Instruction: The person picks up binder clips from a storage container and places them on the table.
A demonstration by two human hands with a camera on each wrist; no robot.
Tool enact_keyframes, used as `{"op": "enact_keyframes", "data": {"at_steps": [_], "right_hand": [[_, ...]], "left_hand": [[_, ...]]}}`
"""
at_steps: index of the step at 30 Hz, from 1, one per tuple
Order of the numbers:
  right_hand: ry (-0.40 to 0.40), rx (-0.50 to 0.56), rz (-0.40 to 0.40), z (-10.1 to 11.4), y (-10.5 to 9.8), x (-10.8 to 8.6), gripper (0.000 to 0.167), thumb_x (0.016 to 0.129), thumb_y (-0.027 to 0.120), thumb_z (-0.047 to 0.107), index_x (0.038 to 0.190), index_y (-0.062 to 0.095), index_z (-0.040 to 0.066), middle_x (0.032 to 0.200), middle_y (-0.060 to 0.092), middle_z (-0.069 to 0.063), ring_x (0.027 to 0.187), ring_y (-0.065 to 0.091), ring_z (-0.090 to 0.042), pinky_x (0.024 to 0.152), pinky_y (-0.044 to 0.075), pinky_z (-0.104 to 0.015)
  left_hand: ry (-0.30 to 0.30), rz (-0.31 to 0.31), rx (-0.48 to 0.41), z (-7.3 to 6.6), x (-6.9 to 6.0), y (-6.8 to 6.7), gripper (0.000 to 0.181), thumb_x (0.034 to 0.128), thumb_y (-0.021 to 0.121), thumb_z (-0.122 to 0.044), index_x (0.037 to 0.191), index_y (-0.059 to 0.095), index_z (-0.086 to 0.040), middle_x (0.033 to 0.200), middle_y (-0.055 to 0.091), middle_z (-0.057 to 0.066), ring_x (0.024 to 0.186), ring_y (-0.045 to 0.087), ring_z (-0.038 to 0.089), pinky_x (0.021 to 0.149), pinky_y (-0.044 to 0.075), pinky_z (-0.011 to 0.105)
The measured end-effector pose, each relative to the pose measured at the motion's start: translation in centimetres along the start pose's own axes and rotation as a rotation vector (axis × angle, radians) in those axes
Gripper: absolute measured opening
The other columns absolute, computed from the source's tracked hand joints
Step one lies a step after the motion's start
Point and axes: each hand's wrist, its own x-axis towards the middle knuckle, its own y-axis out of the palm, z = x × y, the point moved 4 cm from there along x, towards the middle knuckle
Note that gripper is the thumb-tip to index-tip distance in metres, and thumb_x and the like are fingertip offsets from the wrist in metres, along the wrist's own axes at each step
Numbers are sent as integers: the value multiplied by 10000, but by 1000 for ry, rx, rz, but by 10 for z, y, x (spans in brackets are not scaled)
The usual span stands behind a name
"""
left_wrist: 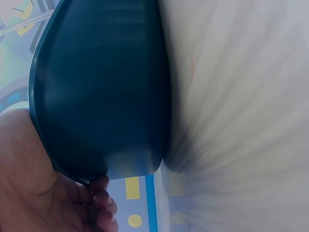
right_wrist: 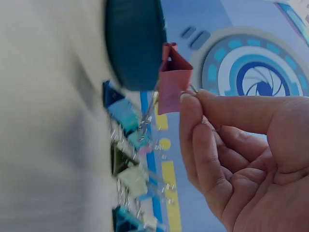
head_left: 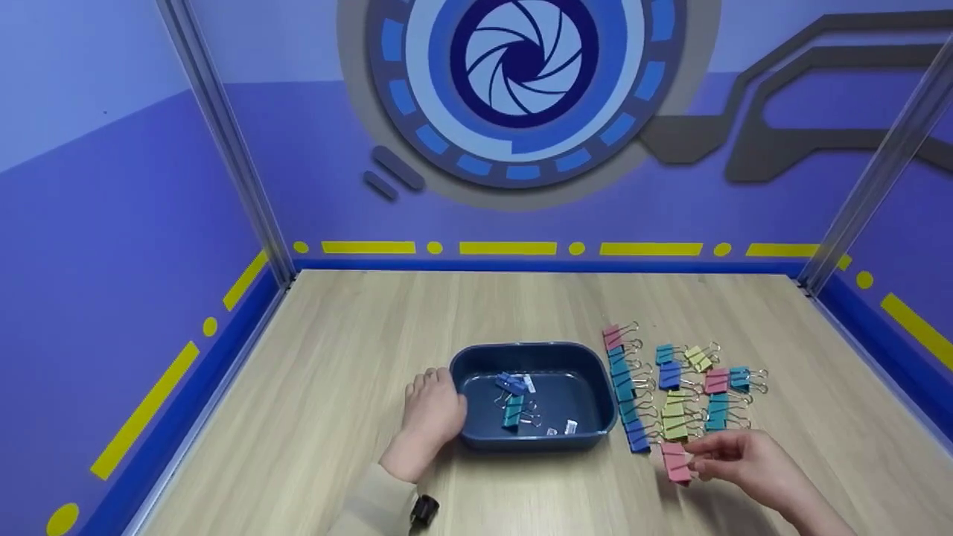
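Note:
A dark blue plastic box (head_left: 536, 443) stands on the table with a blue binder clip (head_left: 511, 383) and a teal binder clip (head_left: 513, 412) inside. At its left end my left hand (head_left: 434, 408) holds the rim, fingers curled against the outside; the thumb is hidden. My right hand (head_left: 752, 465) pinches a pink binder clip (head_left: 676, 461) by its wire handle between thumb and fingertips. In the right wrist view, this pink clip (right_wrist: 175, 84) is raised off the table, its folded edge up. Rows of pink, teal, blue and yellow binder clips (head_left: 674, 417) lie just beyond it.
Small white paper pieces (head_left: 570, 426) lie on the box floor. A small black object (head_left: 425, 509) is near the left sleeve. Blue-purple panels with metal corner posts (head_left: 238, 164) enclose the wooden table (head_left: 350, 327) at the back and sides.

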Motion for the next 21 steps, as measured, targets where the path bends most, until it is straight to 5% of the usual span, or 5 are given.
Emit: {"op": "enact_keyframes", "data": {"at_steps": [9, 21], "right_hand": [[79, -138, -23, -18, -1, 1, 253, 884, 748, 67, 1098, 732, -67, 920, 766, -56, 811, 672, -136, 708, 560, -246], [137, -299, -226, -17, 2, 18, 177, 860, 745, 63, 1032, 780, 42, 953, 764, -37, 848, 602, -144, 774, 468, -301]], "left_hand": [[-2, -10, 30, 0, 0, -2, 353, 924, 639, -202, 1150, 599, 65, 1100, 627, 208, 1050, 562, 364, 910, 420, 494], [43, -44, 80, -1, -1, -1, 310, 926, 620, -191, 1111, 610, 58, 1075, 629, 198, 1002, 551, 345, 869, 419, 469]]}}
